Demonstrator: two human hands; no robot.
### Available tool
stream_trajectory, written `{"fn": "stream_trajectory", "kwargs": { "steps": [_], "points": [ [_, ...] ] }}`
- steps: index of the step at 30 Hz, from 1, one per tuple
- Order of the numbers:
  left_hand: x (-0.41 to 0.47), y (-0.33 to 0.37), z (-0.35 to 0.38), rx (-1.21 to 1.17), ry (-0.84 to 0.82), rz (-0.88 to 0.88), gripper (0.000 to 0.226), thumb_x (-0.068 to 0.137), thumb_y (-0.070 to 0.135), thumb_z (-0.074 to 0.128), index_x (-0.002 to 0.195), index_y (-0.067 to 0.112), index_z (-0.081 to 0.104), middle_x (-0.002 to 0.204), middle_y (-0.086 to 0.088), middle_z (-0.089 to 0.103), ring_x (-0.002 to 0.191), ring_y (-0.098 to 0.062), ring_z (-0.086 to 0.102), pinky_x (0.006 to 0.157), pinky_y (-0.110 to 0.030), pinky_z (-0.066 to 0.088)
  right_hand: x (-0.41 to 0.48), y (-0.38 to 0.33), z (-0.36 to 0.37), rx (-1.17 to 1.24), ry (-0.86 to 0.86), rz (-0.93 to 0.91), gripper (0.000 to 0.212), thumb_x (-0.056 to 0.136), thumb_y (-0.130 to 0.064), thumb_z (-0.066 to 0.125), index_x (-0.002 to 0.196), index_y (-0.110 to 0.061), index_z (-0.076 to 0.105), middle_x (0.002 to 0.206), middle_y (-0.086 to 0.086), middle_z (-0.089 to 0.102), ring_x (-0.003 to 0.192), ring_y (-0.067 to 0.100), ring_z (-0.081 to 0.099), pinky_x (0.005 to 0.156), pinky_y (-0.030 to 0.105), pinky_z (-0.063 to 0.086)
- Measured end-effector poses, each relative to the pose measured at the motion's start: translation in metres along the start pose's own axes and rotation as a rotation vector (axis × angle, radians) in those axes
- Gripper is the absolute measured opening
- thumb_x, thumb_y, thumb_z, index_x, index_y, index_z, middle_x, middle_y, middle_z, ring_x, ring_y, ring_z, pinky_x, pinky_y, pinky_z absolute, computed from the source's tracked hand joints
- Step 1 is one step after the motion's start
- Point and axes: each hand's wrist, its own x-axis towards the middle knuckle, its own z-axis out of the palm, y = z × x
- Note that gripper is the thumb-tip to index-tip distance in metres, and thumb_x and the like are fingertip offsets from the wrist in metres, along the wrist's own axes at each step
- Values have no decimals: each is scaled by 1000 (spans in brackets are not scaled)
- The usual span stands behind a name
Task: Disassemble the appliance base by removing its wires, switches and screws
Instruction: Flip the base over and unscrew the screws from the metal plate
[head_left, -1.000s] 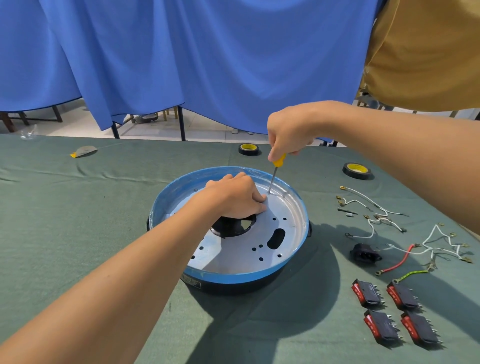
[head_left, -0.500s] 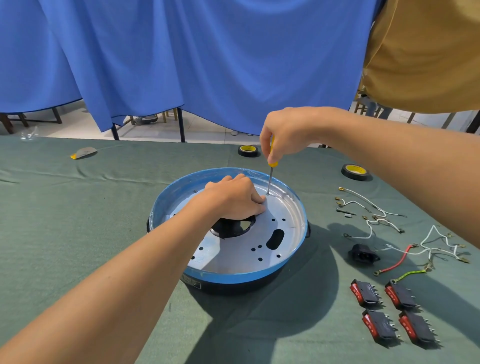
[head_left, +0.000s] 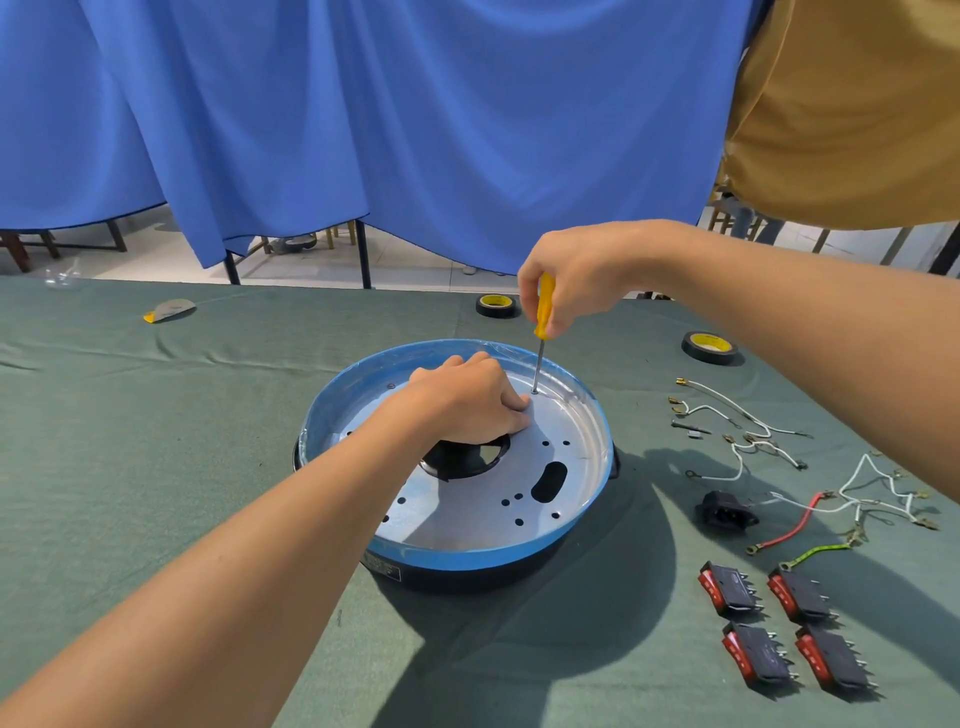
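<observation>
Appliance base (head_left: 452, 552) sits centre on the tabletop (head_left: 156, 467). Right hand (head_left: 582, 275) grips a screwdriver (head_left: 544, 306) on a screw (head_left: 535, 391). Left hand (head_left: 462, 400) rests curled beside it, grasp unclear. Wires (head_left: 727, 410) and switches (head_left: 727, 587) already lie right; screws apparently remain.

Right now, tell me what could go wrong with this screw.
1. The screwdriver tip stands close beside the left hand fingers; a slip could jab them.
2. Once free, the screw might drop through the oblong slot into the appliance base.
</observation>
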Motion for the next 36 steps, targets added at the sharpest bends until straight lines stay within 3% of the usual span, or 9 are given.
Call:
{"fn": "stream_trajectory", "kwargs": {
  "steps": [4,10,16,21,24,27,29,32,36],
  "points": [
    [0,0,0,1,3,10,40,94,57,45,125,38,63,127,6,49,121,-25,41,75,-41,29,3,5,4,-57,86,117,58,93,-58,49,59,-12,61,50,1,56,51,20,49,49,25,37],
    [1,-2,1,3,9,16,40,94,57,45,124,39,63,129,6,50,120,-25,41,74,-41,29,2,8,7,17,124,53,13,85,-32,69,86,-20,66,90,4,65,82,25,61,56,27,42],
    [1,-2,1,10,9,20,41,94,58,44,125,38,63,131,6,50,121,-26,41,76,-42,30,4,11,7,-47,105,119,59,92,-61,49,62,-11,55,61,6,50,57,24,46,51,28,34],
    [1,-2,1,4,12,22,40,94,57,45,124,38,63,129,6,51,119,-26,42,74,-41,31,1,10,6,8,64,57,12,85,-34,69,86,-23,67,92,4,67,86,26,63,60,30,48],
    [0,-1,0,3,8,16,39,94,57,45,125,40,62,129,6,50,121,-26,42,75,-42,30,0,11,5,34,37,56,25,79,-39,77,92,-20,67,95,7,67,91,30,64,68,35,53],
    [0,-1,1,-2,16,23,39,94,56,46,124,39,63,129,6,50,121,-26,42,76,-41,30,0,11,9,1,105,117,62,84,-66,59,73,-5,57,70,13,53,68,32,52,57,31,38],
    [0,-2,1,-9,20,22,40,94,57,45,123,37,65,127,7,51,120,-25,42,76,-41,31,1,9,13,-11,179,124,57,94,-55,52,65,-6,50,62,8,44,64,27,42,54,32,31],
    [1,-2,1,-4,20,20,42,94,57,44,122,35,66,128,7,53,118,-24,43,74,-40,30,0,7,13,17,187,75,26,91,-31,61,90,-7,68,85,12,64,82,31,58,61,35,44],
    [1,-2,1,-4,18,18,42,94,57,45,123,35,65,127,7,53,118,-24,44,73,-40,31,0,5,7,93,115,65,21,88,-38,66,93,-17,67,99,8,66,85,28,61,67,36,49]
  ]
}}
